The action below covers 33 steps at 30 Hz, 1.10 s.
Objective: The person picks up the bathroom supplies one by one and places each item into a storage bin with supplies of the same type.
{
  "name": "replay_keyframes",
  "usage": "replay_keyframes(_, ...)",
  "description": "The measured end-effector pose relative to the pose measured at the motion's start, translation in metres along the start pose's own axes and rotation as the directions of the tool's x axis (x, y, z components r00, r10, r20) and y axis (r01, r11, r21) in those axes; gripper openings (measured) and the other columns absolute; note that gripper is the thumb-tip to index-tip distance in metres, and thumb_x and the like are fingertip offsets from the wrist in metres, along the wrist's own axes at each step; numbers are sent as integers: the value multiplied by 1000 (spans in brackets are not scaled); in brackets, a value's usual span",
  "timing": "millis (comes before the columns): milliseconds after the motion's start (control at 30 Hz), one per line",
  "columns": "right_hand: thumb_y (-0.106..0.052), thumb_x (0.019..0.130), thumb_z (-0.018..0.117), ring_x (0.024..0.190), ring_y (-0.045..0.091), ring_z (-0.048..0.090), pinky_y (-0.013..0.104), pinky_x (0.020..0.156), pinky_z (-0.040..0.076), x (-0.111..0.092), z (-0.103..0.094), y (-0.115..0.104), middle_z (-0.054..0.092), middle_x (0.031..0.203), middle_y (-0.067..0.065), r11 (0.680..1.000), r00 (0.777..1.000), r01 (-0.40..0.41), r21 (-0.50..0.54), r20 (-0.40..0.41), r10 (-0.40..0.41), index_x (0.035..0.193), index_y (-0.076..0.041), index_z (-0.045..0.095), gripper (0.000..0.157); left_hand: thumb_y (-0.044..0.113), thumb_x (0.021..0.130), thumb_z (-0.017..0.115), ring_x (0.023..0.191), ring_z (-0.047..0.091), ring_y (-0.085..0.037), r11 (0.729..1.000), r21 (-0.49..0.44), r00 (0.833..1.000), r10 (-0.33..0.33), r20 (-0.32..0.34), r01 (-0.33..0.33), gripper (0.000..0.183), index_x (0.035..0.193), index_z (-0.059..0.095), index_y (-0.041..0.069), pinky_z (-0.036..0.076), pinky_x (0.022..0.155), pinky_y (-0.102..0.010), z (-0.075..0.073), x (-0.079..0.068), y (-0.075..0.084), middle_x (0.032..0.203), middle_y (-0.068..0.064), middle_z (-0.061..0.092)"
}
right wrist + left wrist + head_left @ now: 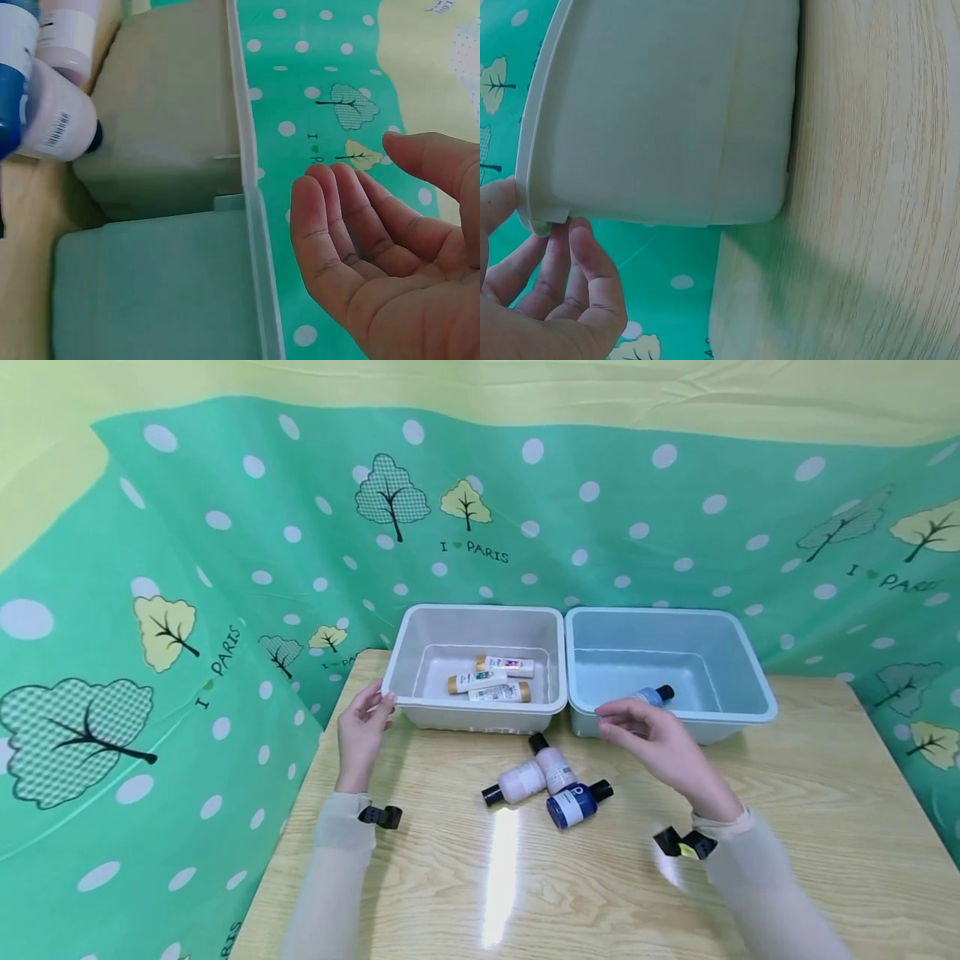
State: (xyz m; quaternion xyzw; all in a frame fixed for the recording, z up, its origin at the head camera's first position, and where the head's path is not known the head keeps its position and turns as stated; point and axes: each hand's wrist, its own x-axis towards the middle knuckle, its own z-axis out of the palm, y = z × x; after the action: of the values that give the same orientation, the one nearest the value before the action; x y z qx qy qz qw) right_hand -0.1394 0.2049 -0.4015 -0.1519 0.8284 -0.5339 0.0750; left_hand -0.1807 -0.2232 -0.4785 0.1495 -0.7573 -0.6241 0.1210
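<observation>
At the front left corner of the grey bin (480,718), my left hand (362,731) pinches the rim, thumb on one side and fingertips underneath in the left wrist view. Three small white tubes (501,692) with gold caps lie inside that bin. My right hand (667,747) hovers at the front rim of the blue bin (637,635), fingers loosely bent and holding nothing. Inside, a light blue bottle (647,696) with a black cap lies partly hidden behind the hand. Two pale lilac bottles (522,782) and a dark blue bottle (573,807) lie together on the table.
The two bins stand side by side on the wooden table (435,877), near its back edge. Behind and to the left hangs a green dotted cloth (300,585) with tree prints. The lying bottles are just in front of the bins, between my hands.
</observation>
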Motion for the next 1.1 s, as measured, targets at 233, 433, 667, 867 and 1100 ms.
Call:
replay_keyframes(233,-20,100,66,91,21,69,33,83,57,-11,5,14,69,107,11,999,1000,-20,27,-10,20,124,-1,63,31,40,94,70,102,64,-20,1000,3,1000,3,5,-3,46,136,63,21,57,78,-26,0,0,3,122,-6,67)
replay_keyframes(433,-20,100,65,90,21,69,29,82,57,-17,7,21,70,106,9,1000,999,-25,17,-21,26,125,-1,63,31,42,94,69,102,64,-18,999,31,1000,15,22,-16,49,137,62,19,57,78,-24,-3,1,5,121,-7,66)
replay_keyframes(667,-18,100,64,90,20,69,33,82,58,-20,6,27,69,105,11,999,999,-24,45,-25,25,123,-1,63,28,39,95,69,104,64,-20,997,65,998,30,55,-33,48,137,62,15,56,76,-24,-6,2,10,123,-8,66)
replay_keyframes(867,-16,100,64,90,20,69,33,81,58,-22,4,29,69,105,12,998,999,-6,62,-45,9,123,-1,64,27,41,95,70,116,58,-24,993,100,997,61,44,-65,53,138,60,10,54,89,-36,-10,-9,21,133,-7,61)
replay_keyframes(1100,-16,100,65,90,18,70,29,79,59,-28,-9,34,69,108,15,999,993,0,35,-119,4,126,2,63,31,30,96,71,115,58,-24,977,85,980,193,38,-196,48,134,61,3,51,93,-41,-8,-32,42,131,-10,61)
